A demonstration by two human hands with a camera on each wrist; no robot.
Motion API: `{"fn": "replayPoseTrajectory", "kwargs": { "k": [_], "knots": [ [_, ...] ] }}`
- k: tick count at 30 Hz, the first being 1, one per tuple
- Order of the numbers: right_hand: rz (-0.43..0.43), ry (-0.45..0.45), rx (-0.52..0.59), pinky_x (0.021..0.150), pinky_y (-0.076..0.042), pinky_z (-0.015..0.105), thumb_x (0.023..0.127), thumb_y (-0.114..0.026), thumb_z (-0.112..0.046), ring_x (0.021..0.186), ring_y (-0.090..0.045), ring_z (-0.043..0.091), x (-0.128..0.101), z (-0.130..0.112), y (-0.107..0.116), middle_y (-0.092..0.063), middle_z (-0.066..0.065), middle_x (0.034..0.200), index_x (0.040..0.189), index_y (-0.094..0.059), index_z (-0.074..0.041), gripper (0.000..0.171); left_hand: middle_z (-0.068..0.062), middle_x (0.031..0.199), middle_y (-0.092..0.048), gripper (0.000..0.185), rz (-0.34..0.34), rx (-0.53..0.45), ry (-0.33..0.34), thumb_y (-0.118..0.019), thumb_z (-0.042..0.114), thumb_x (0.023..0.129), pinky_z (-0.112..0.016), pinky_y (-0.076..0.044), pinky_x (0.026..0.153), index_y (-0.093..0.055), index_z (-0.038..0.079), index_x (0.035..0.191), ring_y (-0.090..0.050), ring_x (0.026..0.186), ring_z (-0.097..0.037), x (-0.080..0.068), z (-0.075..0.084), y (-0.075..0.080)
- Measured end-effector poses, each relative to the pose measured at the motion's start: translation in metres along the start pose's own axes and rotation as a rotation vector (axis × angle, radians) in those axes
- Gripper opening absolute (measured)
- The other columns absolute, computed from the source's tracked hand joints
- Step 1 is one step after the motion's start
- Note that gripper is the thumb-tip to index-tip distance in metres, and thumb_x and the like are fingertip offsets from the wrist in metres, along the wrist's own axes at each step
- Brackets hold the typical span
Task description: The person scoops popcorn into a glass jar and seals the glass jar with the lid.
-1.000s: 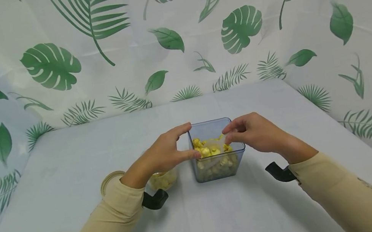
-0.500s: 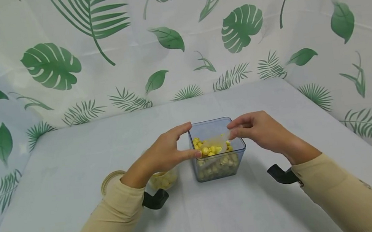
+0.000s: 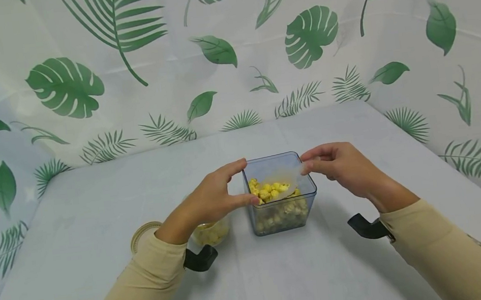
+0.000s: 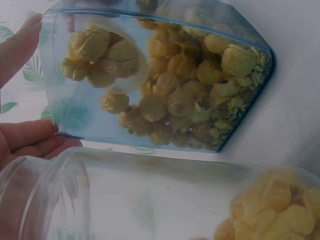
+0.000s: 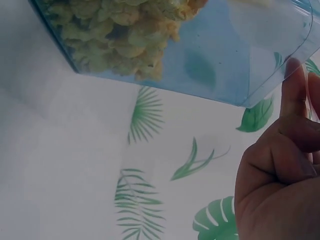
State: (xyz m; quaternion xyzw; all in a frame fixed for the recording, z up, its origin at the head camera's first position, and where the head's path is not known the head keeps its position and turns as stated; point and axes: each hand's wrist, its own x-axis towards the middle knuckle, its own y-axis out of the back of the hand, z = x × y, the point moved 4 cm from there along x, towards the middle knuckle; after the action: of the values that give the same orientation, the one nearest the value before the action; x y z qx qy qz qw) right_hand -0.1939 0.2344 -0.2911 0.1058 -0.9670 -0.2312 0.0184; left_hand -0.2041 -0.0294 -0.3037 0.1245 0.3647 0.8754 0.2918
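Observation:
A clear blue-tinted rectangular bin stands mid-table, partly filled with yellow popcorn. My left hand grips its left side, thumb at the front rim and fingers at the back left corner. At the right rim, my right hand pinches a whitish translucent scoop, which dips into the bin. Several popcorn pieces appear in the scoop in the left wrist view. Its handle is mostly hidden by my fingers. In the right wrist view, one right finger lies at the bin's rim.
Left of the bin, a clear jar holds some popcorn and is partly covered by my left wrist in the head view. Beside it lies a round gold-rimmed lid. A leaf-print cloth rises behind the white table.
My right hand has moved right and slightly up, drawing the scoop toward the bin's right rim. The left hand and the bin have stayed in place.

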Motion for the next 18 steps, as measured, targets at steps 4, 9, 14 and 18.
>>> {"fn": "replayPoseTrajectory", "kwargs": {
  "k": [4,9,14,18],
  "knots": [
    [0.02,-0.01,0.044,0.061,-0.033,0.029,0.098,-0.065,-0.015,0.069,-0.04,0.015,0.0,0.0034,0.0017,-0.061,-0.004,0.078,0.124,-0.06,0.012,0.037,-0.003,0.162,-0.03,0.088,0.001,0.002,0.003,-0.077,0.039,0.089,-0.045,-0.035,0.113,-0.032,0.008,0.157,-0.039,0.141,-0.031,-0.0001,-0.0001,0.0001],
    [0.033,-0.004,0.097,0.06,-0.032,0.028,0.101,-0.061,-0.014,0.068,-0.039,0.014,0.0009,0.0068,0.0034,-0.063,-0.006,0.082,0.125,-0.056,0.014,0.037,-0.003,0.162,-0.029,0.088,-0.001,0.004,0.004,-0.077,0.04,0.089,-0.045,-0.035,0.113,-0.031,0.009,0.158,-0.038,0.141,-0.031,-0.0001,0.0002,-0.0004],
    [0.05,0.015,0.139,0.059,-0.032,0.028,0.102,-0.058,-0.011,0.067,-0.038,0.014,0.0014,0.0084,0.0055,-0.067,-0.007,0.087,0.123,-0.056,0.014,0.033,-0.003,0.162,-0.029,0.087,-0.005,0.0,0.01,-0.076,0.04,0.09,-0.046,-0.035,0.113,-0.03,0.01,0.158,-0.038,0.141,-0.032,-0.0006,0.0001,-0.0009],
    [0.06,0.022,0.147,0.059,-0.032,0.027,0.102,-0.057,-0.011,0.067,-0.038,0.014,0.0024,0.0091,0.0062,-0.066,-0.008,0.086,0.122,-0.058,0.01,0.029,-0.003,0.162,-0.029,0.087,-0.005,0.0,0.012,-0.077,0.039,0.089,-0.045,-0.035,0.113,-0.031,0.01,0.158,-0.038,0.141,-0.032,-0.0004,0.0006,-0.0006]
  ]
}}
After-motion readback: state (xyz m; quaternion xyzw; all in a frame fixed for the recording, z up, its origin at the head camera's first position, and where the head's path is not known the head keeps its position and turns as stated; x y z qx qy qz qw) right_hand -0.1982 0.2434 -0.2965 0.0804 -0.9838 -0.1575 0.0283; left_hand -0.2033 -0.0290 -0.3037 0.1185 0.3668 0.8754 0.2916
